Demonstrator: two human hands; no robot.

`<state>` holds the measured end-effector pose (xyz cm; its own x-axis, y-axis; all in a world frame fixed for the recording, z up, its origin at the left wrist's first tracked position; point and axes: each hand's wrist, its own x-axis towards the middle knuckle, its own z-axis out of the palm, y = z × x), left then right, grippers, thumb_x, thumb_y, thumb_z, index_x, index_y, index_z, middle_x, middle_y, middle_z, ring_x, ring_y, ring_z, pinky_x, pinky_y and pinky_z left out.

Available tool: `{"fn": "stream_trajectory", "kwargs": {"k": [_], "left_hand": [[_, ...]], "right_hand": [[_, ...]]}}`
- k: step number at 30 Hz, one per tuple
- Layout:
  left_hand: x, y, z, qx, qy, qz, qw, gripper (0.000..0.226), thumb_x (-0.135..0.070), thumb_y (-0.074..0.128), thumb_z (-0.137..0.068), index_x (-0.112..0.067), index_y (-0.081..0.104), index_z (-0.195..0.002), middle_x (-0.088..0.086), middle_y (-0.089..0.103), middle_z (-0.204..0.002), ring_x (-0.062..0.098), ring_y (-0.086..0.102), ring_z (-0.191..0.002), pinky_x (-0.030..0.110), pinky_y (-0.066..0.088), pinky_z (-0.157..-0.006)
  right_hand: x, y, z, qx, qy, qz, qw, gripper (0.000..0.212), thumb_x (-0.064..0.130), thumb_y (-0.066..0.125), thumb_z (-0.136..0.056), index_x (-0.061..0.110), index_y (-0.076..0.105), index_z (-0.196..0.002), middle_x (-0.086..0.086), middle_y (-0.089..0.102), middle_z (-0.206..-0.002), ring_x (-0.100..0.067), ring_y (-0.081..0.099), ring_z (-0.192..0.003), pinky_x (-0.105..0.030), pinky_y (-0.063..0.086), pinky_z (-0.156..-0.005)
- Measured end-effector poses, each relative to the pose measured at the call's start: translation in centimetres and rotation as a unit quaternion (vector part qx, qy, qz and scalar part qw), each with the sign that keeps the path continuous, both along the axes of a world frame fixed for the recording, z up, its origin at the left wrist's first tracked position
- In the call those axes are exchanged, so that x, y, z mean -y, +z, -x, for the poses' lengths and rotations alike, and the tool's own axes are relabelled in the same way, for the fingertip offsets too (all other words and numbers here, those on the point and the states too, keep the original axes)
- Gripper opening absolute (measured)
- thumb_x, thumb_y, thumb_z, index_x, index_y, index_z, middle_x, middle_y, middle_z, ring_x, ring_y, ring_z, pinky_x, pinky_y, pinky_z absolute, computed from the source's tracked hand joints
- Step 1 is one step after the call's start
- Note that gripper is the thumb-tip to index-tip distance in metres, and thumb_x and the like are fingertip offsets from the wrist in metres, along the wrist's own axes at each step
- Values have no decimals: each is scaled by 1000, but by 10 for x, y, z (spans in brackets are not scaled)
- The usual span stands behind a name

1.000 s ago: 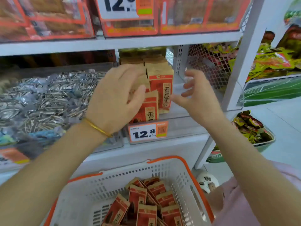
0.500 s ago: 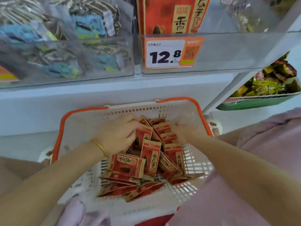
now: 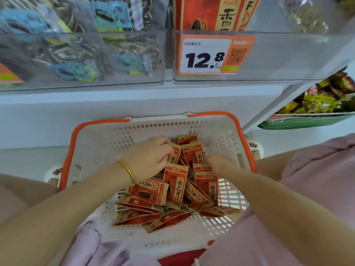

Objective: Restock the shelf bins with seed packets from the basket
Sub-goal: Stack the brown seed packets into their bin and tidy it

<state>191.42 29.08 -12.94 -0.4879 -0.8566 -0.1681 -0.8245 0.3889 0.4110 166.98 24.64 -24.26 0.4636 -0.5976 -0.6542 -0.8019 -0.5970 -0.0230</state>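
A white basket (image 3: 99,143) with orange handles sits below the shelf and holds several red-and-tan seed packets (image 3: 175,186) in a loose pile. My left hand (image 3: 148,157), with a gold bangle on the wrist, rests on the far packets with its fingers curled around one packet's top edge. My right hand (image 3: 219,166) is pushed down among the packets at the pile's right side, and its fingers are hidden. Above, a clear shelf bin (image 3: 288,56) with a 12.8 price tag (image 3: 206,54) holds upright red packets (image 3: 211,13).
A clear bin (image 3: 82,54) at the upper left holds blue and silver seed packets. At the right a green tray (image 3: 307,121) carries yellow-green snack packs. The white shelf base (image 3: 134,104) runs just behind the basket. Pink clothing fills the lower right.
Both hands came down from the shelf bin into the basket a second ago. Over the last half second they stayed among the packets, the left fingers closing on one.
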Motion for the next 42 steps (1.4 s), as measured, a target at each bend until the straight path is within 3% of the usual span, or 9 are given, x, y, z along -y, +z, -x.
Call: {"fn": "stream_trajectory", "kwargs": {"k": [3,7,12,20,25,29,33,38,42], "left_hand": [[-1,1,1,9,1,-8,1000,28,-23,41,-95,-22,62,-112,-6,52,-122,8,50,-105,26,47,-84],[3,3,6,-14,46,-43,998,32,-23,46,-93,-25,53,-125,-7,49,-122,8,51,-106,24,45,-91],[9,9,15,-158,134,-189,960,82,-32,70,-80,-27,22,-146,-7,33,-148,9,41,-128,28,39,-104],[-2,22,18,-325,169,-275,889,46,-30,73,-78,-29,55,-120,-10,66,-113,9,63,-104,35,51,-92],[-7,24,19,-395,243,-289,837,45,-34,74,-76,-29,56,-116,-5,70,-106,14,68,-95,40,56,-83],[-7,27,18,-415,265,-302,817,54,-46,67,-73,-28,52,-122,-5,69,-110,14,68,-97,42,56,-83],[-6,27,16,-427,294,-282,807,32,-43,54,-86,-29,53,-115,-1,67,-111,18,68,-97,48,55,-83],[-3,29,13,-437,307,-305,788,41,-36,54,-90,-21,47,-128,3,66,-116,21,66,-101,49,54,-85],[-7,35,21,-462,264,-330,780,48,-38,55,-84,-25,44,-130,3,64,-119,20,65,-104,42,55,-84]], "right_hand": [[9,23,-5,27,-49,-6,998,15,10,52,-92,12,59,-104,-6,64,-109,-22,60,-97,-29,50,-82],[33,94,-14,92,-57,51,993,4,14,59,-86,13,55,-88,2,56,-87,-17,52,-80,-20,36,-60],[28,173,-11,217,-73,33,973,39,20,72,-78,28,39,-60,5,53,-71,-12,48,-67,-26,36,-60],[9,177,-15,504,-337,-68,792,17,11,74,-78,9,61,-89,-5,67,-84,-9,59,-64,-17,49,-54],[-7,146,-18,466,-424,-191,753,53,41,72,-78,18,51,-120,-6,64,-110,-19,70,-89,-33,58,-69],[-23,141,-25,473,-382,-265,749,35,21,71,-82,29,57,-112,0,71,-106,-16,70,-94,-35,58,-78],[-11,145,-10,503,-377,-234,741,37,14,72,-81,14,59,-115,-9,71,-107,-26,69,-96,-50,54,-86],[8,157,19,536,-385,-258,706,77,46,86,-53,14,59,-117,-12,70,-110,-31,68,-99,-45,54,-89],[1,150,10,576,-380,-284,666,81,45,89,-49,13,58,-117,-16,68,-112,-34,67,-99,-40,57,-81]]}}
